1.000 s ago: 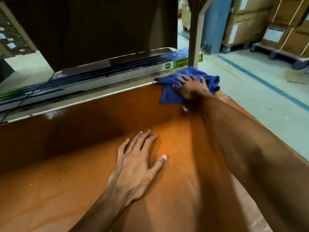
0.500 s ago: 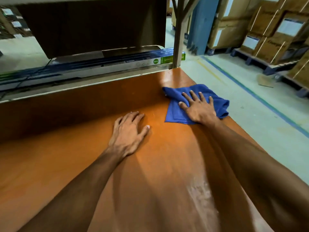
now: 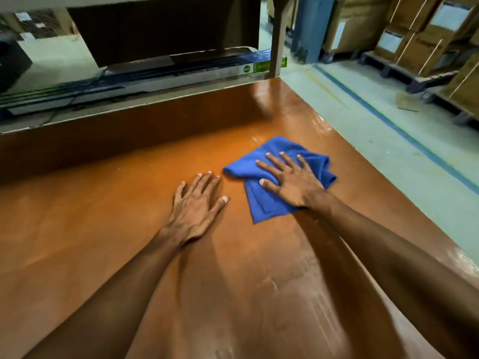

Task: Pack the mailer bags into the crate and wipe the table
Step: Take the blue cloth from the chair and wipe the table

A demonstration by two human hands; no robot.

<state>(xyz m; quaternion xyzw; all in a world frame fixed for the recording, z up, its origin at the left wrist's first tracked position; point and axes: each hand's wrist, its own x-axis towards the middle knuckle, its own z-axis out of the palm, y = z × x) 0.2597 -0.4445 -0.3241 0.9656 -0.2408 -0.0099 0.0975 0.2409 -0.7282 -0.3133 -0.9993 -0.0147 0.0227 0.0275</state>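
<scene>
- The glossy orange-brown wooden worktop [image 3: 103, 216] fills most of the frame, running from the lower edge up to a pale rim in the upper left.
- A folded blue microfibre cloth [image 3: 264, 206] lies flat on the worktop right of centre, near the worktop's right edge.
- The right hand [image 3: 290, 180] presses down on the cloth with its palm. Its grip is released, with the fingers straight and spread towards the top of the frame and nothing pinched.
- The left hand [image 3: 195, 203] rests palm-down on the bare worktop at the centre of the frame. Its grip is also released, the fingers straight and holding nothing.
- The left hand's fingertips sit just beside the cloth's left corner; I cannot tell whether they touch it.
- Faint pale streaks mark the worktop in the lower right, between the two forearms.
- A long flat box with a green label [image 3: 181, 71] lies beyond the rim in the upper middle.
- A brown wooden post [image 3: 278, 35] stands at the worktop's far corner.
- Stacked brown cardboard cartons [image 3: 420, 35] sit on pallets in the upper right, on a pale green floor [image 3: 375, 151] crossed by a blue line [image 3: 404, 133].
</scene>
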